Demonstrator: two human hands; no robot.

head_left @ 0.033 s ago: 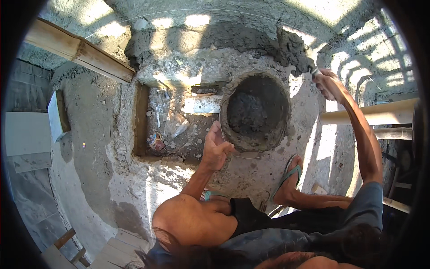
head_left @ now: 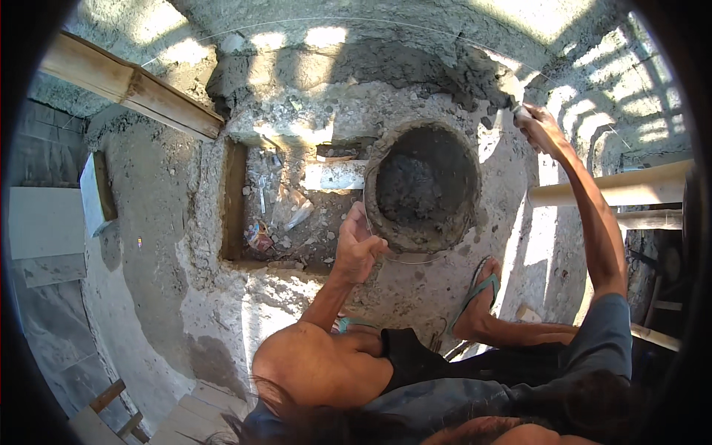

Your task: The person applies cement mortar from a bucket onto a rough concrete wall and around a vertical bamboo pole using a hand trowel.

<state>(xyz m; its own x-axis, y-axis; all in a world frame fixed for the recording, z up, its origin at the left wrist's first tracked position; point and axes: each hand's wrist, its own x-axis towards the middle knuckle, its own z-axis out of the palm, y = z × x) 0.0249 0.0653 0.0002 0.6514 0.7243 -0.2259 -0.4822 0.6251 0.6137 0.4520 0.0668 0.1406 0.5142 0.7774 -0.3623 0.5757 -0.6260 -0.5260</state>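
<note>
1. By the right hand (head_left: 540,130), closed with its fingers wrapped round the handle, a hand trowel with a pale metal blade (head_left: 511,84) is held out past the bucket's far right side.
2. The left hand (head_left: 359,246) is half curled at the near left edge of a round, mortar-caked bucket (head_left: 424,242); whether the rim or its thin wire handle (head_left: 415,261) is gripped cannot be told.
3. The bucket is set at the right edge of a rectangular, rough-walled pit (head_left: 235,200), and dark grey wet mortar (head_left: 410,185) is contained in it.
4. The trowel blade is turned toward dark, wet mortar spread along the foot of the rough grey wall (head_left: 386,63); whether it is touched by the blade cannot be told.
5. Inside the pit, a pale rectangular block (head_left: 335,175) is placed by the right edge, next to the bucket; a crumpled clear plastic bag (head_left: 300,212) is seen near the middle, and a red wrapper (head_left: 259,237) toward the near left corner.
6. Beyond the pit's far left corner, a thick tan bamboo pole (head_left: 130,83) is seen at a slant.
7. A green-strapped sandal (head_left: 483,286) is worn on the right foot, near the bucket.
</note>
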